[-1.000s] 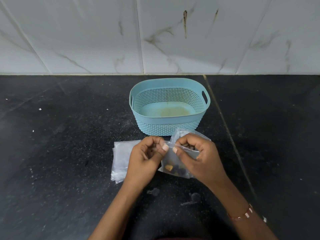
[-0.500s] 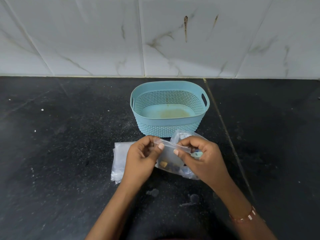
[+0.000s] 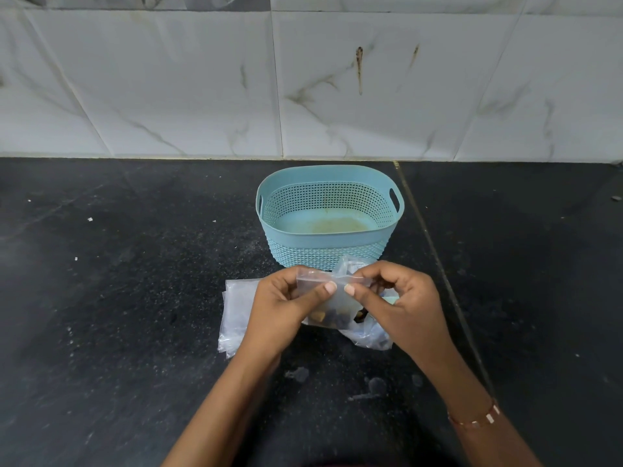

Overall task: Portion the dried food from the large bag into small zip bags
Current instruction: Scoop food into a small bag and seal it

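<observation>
A small clear zip bag [image 3: 333, 303] with a few dark and yellow pieces of dried food at its bottom hangs above the black counter. My left hand [image 3: 283, 305] pinches the left part of its zip strip between thumb and fingers. My right hand [image 3: 394, 298] pinches the right part of the same strip, thumbs nearly meeting at the middle. Under my right hand lies the larger clear bag [image 3: 369, 335], crumpled, mostly hidden. A flat stack of empty zip bags [image 3: 236, 315] lies on the counter to the left, partly under my left hand.
A light blue perforated basket [image 3: 328, 256] stands just behind the bags, nothing in it but a stained bottom. The white tiled wall [image 3: 303, 96] rises behind the counter. Pale smudges [image 3: 371, 385] mark the counter near my forearms.
Both hands have lifted the small bag a little and slid along its top strip; the thumbs now sit closer together at the middle. The camera has tilted slightly upward.
</observation>
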### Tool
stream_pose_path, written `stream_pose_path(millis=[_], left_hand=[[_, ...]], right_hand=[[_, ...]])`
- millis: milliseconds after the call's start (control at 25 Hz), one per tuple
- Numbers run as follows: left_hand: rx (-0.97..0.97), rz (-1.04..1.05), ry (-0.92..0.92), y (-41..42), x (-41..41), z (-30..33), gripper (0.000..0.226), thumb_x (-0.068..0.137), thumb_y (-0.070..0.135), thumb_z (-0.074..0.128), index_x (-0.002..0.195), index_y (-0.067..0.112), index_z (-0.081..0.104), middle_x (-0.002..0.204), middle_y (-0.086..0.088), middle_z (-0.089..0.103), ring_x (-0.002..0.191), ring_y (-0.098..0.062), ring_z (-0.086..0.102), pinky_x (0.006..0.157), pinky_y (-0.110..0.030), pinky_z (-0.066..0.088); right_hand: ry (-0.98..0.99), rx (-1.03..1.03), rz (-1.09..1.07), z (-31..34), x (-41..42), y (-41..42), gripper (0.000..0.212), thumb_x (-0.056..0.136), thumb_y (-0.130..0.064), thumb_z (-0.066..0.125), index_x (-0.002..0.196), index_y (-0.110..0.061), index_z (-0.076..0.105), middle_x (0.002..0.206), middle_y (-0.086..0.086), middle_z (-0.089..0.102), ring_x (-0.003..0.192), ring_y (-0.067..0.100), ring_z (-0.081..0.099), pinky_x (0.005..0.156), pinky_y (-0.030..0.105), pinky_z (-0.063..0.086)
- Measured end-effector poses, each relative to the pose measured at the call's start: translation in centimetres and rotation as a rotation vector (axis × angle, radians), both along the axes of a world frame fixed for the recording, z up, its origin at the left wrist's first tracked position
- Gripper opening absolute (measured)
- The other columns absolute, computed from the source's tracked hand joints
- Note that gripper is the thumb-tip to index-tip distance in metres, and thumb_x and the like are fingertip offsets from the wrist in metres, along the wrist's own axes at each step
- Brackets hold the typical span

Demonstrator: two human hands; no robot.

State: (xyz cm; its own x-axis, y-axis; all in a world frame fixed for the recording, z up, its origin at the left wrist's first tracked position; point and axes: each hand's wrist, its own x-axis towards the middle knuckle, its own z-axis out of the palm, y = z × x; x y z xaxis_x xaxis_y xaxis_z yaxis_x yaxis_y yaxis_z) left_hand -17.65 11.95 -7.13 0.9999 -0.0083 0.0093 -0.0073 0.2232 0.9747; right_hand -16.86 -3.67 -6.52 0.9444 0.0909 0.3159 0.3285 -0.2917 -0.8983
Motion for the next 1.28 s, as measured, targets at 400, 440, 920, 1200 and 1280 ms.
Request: stream_pose_path(millis=[400, 440, 920, 1200, 1280], left_hand=[[-0.072, -0.019, 0.049, -0.4, -0.2, 1.1, 0.016, 0.059, 0.009, 0.07, 0.05, 0.017, 0.061, 0.059, 0.003, 0.063, 0.058, -0.009, 0.056, 0.055, -0.016, 0.044], [-0.073, -0.032, 0.045, -0.5, -0.2, 1.3, 0.017, 0.059, 0.007, 0.071, 0.05, 0.017, 0.06, 0.058, 0.003, 0.063, 0.057, -0.008, 0.057, 0.053, -0.015, 0.045], [-0.115, -0.133, 0.055, -2.2, -1.0, 1.7, 0.007, 0.066, 0.013, 0.073, 0.064, 0.02, 0.07, 0.065, 0.0, 0.07, 0.061, -0.012, 0.066, 0.058, -0.021, 0.053], [-0.14, -0.129, 0.033, -3.0, -1.4, 1.9, 0.008, 0.064, 0.014, 0.068, 0.069, 0.015, 0.062, 0.059, 0.005, 0.065, 0.057, -0.007, 0.062, 0.052, -0.015, 0.05], [-0.115, -0.138, 0.015, -3.3, -1.4, 1.8, 0.013, 0.065, 0.011, 0.075, 0.067, 0.018, 0.064, 0.06, 0.005, 0.065, 0.058, -0.007, 0.062, 0.055, -0.015, 0.05]], right_hand=[[0.059, 0.141, 0.011, 1.0, -1.1, -1.2, 0.006, 0.068, -0.013, 0.066, 0.063, -0.011, 0.064, 0.064, 0.007, 0.064, 0.061, 0.012, 0.055, 0.062, 0.018, 0.045], [0.054, 0.139, 0.001, 1.0, -1.2, -1.2, 0.007, 0.069, -0.013, 0.066, 0.063, -0.01, 0.064, 0.063, 0.008, 0.063, 0.061, 0.013, 0.054, 0.062, 0.019, 0.045], [-0.004, 0.105, -0.085, 1.2, -2.1, -1.7, 0.007, 0.072, -0.012, 0.065, 0.066, -0.014, 0.062, 0.064, 0.008, 0.061, 0.059, 0.018, 0.055, 0.057, 0.023, 0.045], [-0.001, 0.119, -0.149, 1.6, -3.5, -3.6, 0.018, 0.074, -0.005, 0.072, 0.064, -0.019, 0.066, 0.064, 0.016, 0.062, 0.054, 0.015, 0.053, 0.052, 0.023, 0.044], [0.004, 0.112, -0.165, 1.7, -3.9, -3.9, 0.007, 0.071, -0.014, 0.069, 0.067, -0.02, 0.067, 0.066, 0.013, 0.063, 0.055, 0.019, 0.055, 0.053, 0.024, 0.045]])
